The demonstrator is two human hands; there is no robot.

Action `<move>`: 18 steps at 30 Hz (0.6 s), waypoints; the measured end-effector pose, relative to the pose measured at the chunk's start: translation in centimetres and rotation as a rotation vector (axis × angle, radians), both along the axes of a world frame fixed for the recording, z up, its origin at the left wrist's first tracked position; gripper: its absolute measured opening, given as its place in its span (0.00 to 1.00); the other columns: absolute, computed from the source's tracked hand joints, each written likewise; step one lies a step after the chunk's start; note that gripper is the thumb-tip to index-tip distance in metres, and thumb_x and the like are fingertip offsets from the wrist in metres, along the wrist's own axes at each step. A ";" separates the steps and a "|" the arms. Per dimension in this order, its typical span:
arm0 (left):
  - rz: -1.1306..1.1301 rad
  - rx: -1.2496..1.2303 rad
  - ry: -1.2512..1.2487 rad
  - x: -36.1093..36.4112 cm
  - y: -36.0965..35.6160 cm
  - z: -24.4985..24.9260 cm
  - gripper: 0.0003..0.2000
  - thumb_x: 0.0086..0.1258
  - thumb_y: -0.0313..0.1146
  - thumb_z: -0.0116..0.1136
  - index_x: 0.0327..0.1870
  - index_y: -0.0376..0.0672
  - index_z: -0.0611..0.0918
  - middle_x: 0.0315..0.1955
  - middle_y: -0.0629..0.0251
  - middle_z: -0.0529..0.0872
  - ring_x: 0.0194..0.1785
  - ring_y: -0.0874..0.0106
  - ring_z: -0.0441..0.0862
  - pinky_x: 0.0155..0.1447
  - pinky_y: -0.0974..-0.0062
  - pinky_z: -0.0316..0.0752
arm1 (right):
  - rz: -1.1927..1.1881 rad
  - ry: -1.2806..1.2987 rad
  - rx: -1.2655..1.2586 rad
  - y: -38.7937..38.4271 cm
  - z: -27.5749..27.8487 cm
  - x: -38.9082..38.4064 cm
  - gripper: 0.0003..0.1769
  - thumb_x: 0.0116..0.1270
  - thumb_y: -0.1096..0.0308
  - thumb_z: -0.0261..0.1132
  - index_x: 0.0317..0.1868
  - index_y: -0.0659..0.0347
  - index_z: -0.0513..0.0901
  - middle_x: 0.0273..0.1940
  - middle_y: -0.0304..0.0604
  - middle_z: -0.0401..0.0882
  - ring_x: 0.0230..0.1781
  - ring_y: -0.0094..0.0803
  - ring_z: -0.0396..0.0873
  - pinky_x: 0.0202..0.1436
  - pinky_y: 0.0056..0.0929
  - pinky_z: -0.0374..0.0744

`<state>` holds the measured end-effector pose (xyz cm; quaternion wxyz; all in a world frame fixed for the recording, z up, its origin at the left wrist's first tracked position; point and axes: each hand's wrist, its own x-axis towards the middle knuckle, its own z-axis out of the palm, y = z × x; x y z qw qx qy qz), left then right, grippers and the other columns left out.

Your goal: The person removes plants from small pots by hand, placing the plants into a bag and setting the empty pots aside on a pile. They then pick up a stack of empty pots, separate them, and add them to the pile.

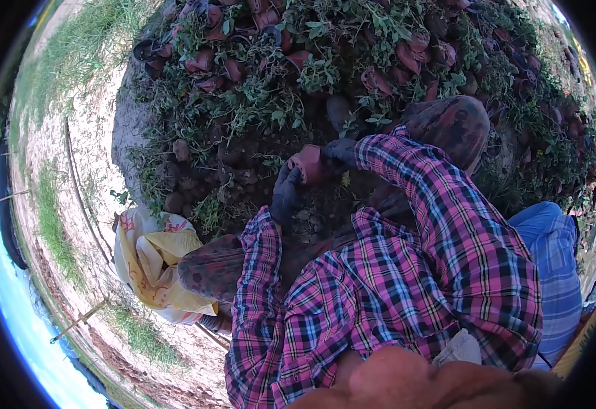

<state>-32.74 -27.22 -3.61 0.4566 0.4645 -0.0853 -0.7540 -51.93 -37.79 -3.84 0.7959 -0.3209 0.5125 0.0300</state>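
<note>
Between my two gloved hands sits a small reddish-brown plant pot (307,164), held low in front of my body above dark soil. My left hand (286,193), in a dark glove, is closed around the pot's left and lower side. Against its right edge is my right hand (341,153), also gloved, with the fingers curled in on the pot; their tips are partly hidden. What the pot contains cannot be made out. Just beyond it lies a heap of similar reddish pots (375,82) tangled with green weeds (271,102).
Dark rounded clods (168,174) lie left of my hands. A pale yellow and white sack (151,255) rests by my left knee. My bent right knee (451,126) borders the heap. Another person in a blue checked garment (558,286) is close at the right.
</note>
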 end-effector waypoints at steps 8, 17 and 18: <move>-0.024 -0.092 -0.035 0.7 0.4 1.1 0.19 0.70 0.32 0.45 0.61 0.42 0.64 0.55 0.61 0.71 0.56 0.68 0.72 0.59 0.69 0.68 | 0.104 -0.340 -0.003 0.1 -1.8 -0.3 0.12 0.58 0.62 0.61 0.40 0.58 0.79 0.35 0.40 0.78 0.32 0.35 0.76 0.38 0.36 0.77; -0.226 -0.124 -0.907 -2.1 -0.5 4.0 0.14 0.65 0.33 0.51 0.50 0.38 0.75 0.45 0.56 0.79 0.46 0.67 0.78 0.49 0.74 0.71 | 0.493 -0.222 -0.389 -1.6 -2.6 -2.1 0.12 0.58 0.63 0.59 0.40 0.59 0.79 0.35 0.44 0.78 0.34 0.39 0.77 0.39 0.37 0.77; -0.309 -0.239 -1.118 -2.4 -0.5 3.8 0.14 0.64 0.33 0.52 0.48 0.38 0.75 0.43 0.54 0.79 0.45 0.67 0.79 0.48 0.73 0.71 | 0.570 -0.181 -0.468 -1.9 -2.8 -2.3 0.12 0.58 0.63 0.59 0.40 0.59 0.80 0.35 0.44 0.79 0.34 0.39 0.77 0.39 0.38 0.77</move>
